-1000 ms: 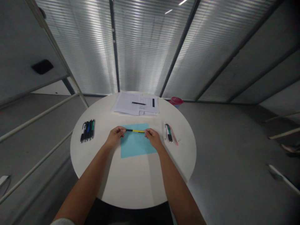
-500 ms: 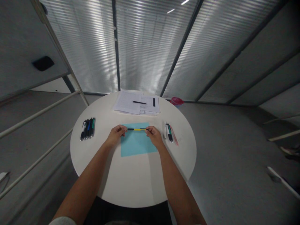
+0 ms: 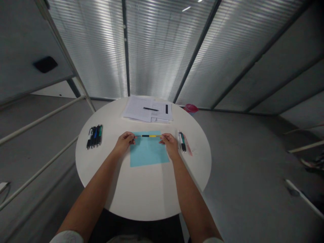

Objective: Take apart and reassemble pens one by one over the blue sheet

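Pinch by left hand (image 3: 124, 142) and right hand (image 3: 170, 145) on yellow-black rod (image 3: 149, 136); pink cup (image 3: 191, 108), contents hidden.

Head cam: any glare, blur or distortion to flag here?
Head view: hard glare streaks on ribbed glass panels; head view: wide-angle distortion leans the wall frames; head view: the yellow-and-black stick between left hand and right hand stays readable, no heavy blur.

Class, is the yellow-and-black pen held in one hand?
No, the left hand and right hand pinch opposite ends of the yellow-and-black pen.
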Demonstrator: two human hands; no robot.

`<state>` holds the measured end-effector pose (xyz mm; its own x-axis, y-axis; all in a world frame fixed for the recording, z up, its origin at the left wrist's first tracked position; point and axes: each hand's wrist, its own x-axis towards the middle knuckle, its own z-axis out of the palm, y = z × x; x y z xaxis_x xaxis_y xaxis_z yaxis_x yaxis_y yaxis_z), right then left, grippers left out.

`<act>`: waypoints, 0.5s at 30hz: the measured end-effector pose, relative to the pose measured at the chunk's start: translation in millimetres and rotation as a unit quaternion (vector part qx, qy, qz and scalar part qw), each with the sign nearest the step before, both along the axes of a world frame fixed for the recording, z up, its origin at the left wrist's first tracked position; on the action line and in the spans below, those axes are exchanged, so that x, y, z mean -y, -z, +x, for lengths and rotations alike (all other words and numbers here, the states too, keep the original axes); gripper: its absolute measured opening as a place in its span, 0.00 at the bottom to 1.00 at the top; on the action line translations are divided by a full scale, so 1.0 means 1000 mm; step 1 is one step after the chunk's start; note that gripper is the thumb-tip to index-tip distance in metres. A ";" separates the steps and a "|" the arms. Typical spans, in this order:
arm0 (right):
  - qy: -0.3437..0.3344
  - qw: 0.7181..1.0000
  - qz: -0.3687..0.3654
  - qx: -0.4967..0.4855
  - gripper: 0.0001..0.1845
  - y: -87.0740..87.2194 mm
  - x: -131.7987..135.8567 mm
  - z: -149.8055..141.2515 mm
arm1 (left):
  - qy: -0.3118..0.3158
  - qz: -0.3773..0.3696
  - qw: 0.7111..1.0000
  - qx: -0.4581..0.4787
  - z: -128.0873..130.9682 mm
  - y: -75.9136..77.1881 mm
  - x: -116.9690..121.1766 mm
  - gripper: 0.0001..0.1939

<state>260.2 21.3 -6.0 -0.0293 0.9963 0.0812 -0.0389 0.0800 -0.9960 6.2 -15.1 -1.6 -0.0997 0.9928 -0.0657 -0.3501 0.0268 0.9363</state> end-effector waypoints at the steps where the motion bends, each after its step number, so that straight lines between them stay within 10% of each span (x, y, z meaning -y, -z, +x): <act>1: 0.004 1.000 -0.004 -0.003 0.19 0.000 0.000 0.000 | 0.000 0.000 1.000 0.002 0.000 0.000 0.000 0.14; 9: 0.012 0.999 -0.013 -0.046 0.18 0.002 -0.001 0.002 | -0.023 0.027 0.997 -0.065 0.002 0.006 0.001 0.16; 15: 0.021 0.998 -0.021 -0.055 0.19 0.005 -0.004 0.004 | -0.069 0.088 0.951 -0.289 0.006 0.004 0.010 0.12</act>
